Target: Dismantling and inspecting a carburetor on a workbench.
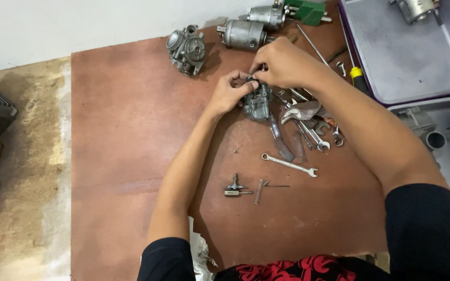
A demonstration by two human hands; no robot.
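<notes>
Near the middle of the brown board (131, 156), a little toward one o'clock, a small grey carburetor (258, 104) sits under both hands. At its nine o'clock the left hand (228, 92) curls against the body, thumb and forefinger pinching its top edge. From one o'clock the right hand (283, 63) comes down on the same top, fingertips pressed together on a small part there; what they pinch is hidden.

Just at the carburetor's three to four o'clock lies a heap of spanners and pliers (311, 125), touching one another. At five o'clock, apart from the heap, a lone combination spanner (289, 164) lies flat. At six o'clock rest a small brass-tipped fitting (235, 188) and, just beside it, a coil spring (259, 191) with a thin needle.

At eleven o'clock stands a second carburetor (187, 49); at twelve, a grey cylindrical motor (243, 33). At two o'clock a screwdriver with a yellow band (357, 74) lies against a grey metal tray (391, 57).
</notes>
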